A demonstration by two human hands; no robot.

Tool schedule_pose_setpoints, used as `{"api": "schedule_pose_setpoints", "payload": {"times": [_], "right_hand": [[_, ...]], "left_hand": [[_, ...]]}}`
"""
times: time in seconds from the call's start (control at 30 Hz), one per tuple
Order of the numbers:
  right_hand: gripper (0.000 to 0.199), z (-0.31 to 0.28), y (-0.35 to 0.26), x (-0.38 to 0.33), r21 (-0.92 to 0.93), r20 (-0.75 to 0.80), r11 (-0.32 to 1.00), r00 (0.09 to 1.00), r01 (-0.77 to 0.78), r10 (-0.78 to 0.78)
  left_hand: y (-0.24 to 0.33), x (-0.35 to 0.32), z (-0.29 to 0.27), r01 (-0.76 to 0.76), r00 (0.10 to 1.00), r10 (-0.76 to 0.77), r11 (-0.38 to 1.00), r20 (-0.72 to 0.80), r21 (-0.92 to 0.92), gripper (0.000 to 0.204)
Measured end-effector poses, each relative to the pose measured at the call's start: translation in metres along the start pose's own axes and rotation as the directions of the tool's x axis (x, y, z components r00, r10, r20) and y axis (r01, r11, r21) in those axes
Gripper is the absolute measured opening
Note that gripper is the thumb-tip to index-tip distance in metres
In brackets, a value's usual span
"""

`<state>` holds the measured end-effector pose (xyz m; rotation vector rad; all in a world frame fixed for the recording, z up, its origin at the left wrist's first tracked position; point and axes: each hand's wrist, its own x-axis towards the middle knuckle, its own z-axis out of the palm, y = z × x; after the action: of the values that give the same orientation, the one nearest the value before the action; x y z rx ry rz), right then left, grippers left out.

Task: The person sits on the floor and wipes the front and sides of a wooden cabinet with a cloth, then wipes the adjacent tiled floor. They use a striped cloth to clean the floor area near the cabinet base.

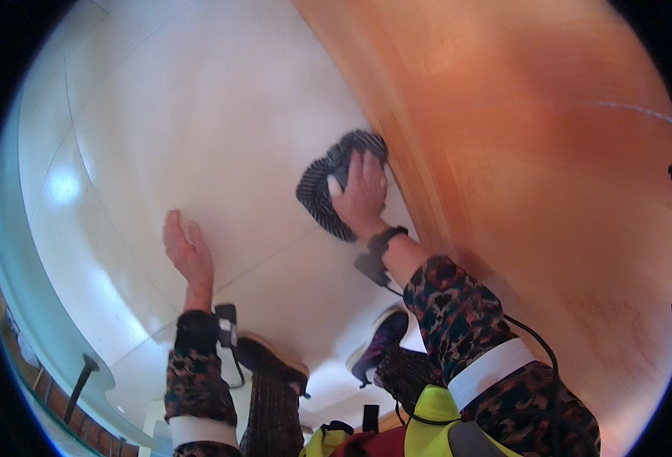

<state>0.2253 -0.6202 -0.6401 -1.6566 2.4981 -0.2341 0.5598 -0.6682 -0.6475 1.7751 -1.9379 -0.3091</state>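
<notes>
My right hand [363, 194] presses a dark grey, striped cloth [322, 199] against the pale tiled floor [237, 145]. The cloth is bunched under the palm and fingers, and its far right edge lies against the foot of the orange-brown wooden panel [504, 122]. Off to the left, my left hand [190, 250] is held above the floor, slightly blurred. Its fingers are stretched out and it holds nothing. What the right fingertips grip of the cloth cannot be fully made out.
My dark shoes [271, 359] stand on the tiles close behind the hands. The wooden panel rises along the right side. A pale green curved edge [27, 282] with a dark metal post [82, 387] runs along the left. A black cable [538, 339] trails by my right sleeve.
</notes>
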Motion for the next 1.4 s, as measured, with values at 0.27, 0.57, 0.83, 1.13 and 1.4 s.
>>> {"api": "schedule_pose_setpoints", "payload": {"times": [0.27, 0.57, 0.83, 1.13, 1.4], "right_hand": [[0.061, -0.01, -0.046, 0.093, 0.11, -0.115, 0.988, 0.989, 0.105, -0.092], [0.069, -0.05, 0.011, -0.085, 0.057, 0.025, 0.997, 0.998, 0.051, -0.052], [0.059, -0.036, -0.055, 0.105, 0.085, -0.105, 0.98, 0.98, 0.181, -0.172], [0.067, -0.042, -0.02, -0.006, 0.097, -0.06, 0.99, 0.993, 0.103, -0.097], [0.059, -0.022, -0.06, 0.135, 0.13, -0.066, 0.976, 0.983, 0.177, -0.17]], "left_hand": [[-0.032, 0.044, 0.027, 0.225, 0.963, -0.184, 0.95, -0.198, 0.214, 0.056], [-0.007, 0.043, 0.011, 0.159, 0.985, -0.118, 0.91, -0.128, 0.382, 0.063], [0.001, 0.038, 0.003, 0.127, 0.989, -0.092, 0.919, -0.112, 0.372, 0.064], [0.015, 0.031, -0.004, 0.2, 0.98, -0.192, 0.915, -0.058, 0.35, 0.065], [0.01, 0.019, 0.0, 0.121, 0.992, -0.124, 0.887, -0.022, 0.445, 0.062]]}}
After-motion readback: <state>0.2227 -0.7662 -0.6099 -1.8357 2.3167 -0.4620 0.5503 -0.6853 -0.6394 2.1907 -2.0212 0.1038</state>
